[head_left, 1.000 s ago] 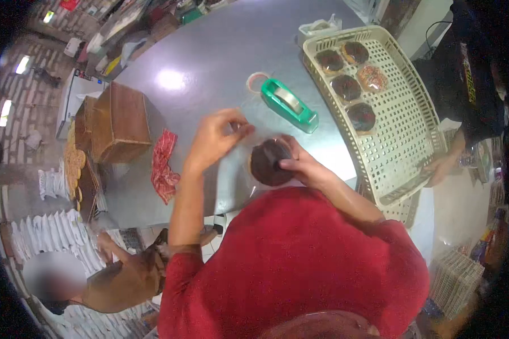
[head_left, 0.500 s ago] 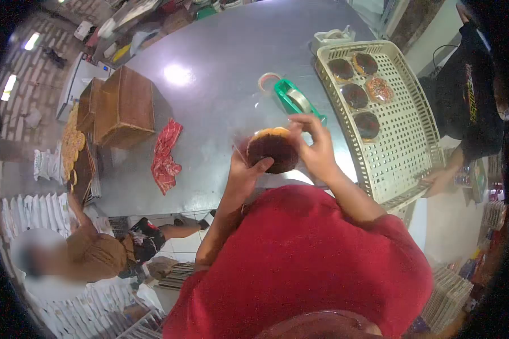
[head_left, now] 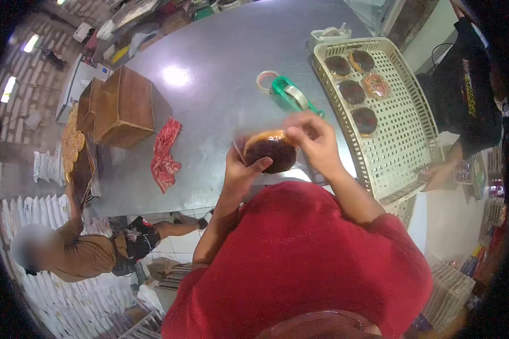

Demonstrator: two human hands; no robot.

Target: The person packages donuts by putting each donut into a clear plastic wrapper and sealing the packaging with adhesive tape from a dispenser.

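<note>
In front of my chest, my left hand (head_left: 242, 170) grips a round chocolate-topped donut (head_left: 274, 155) in clear plastic, its thumb lying across the dark top. A pale golden edge of the donut faces the table. At the donut's upper right, my right hand (head_left: 315, 140) has thumb and fingers closed at the edge of the plastic wrapper; its fingertips are partly blurred. Just beyond the hands lies a green tape dispenser (head_left: 290, 93) with a roll of tape in it. A loose tape ring (head_left: 267, 81) rests beside the dispenser.
On the right, a cream plastic crate (head_left: 398, 164) holds several wrapped donuts (head_left: 364, 121); another person's hand (head_left: 440, 175) touches its edge. A red patterned cloth (head_left: 165, 155) and a wooden box (head_left: 124, 104) sit on the metal table (head_left: 220, 68). At left stands a person in brown (head_left: 87, 254).
My right hand's fingers have drawn in closer along the donut's upper edge. The donut is tilted slightly differently in my left hand. The person at left has shifted a little.
</note>
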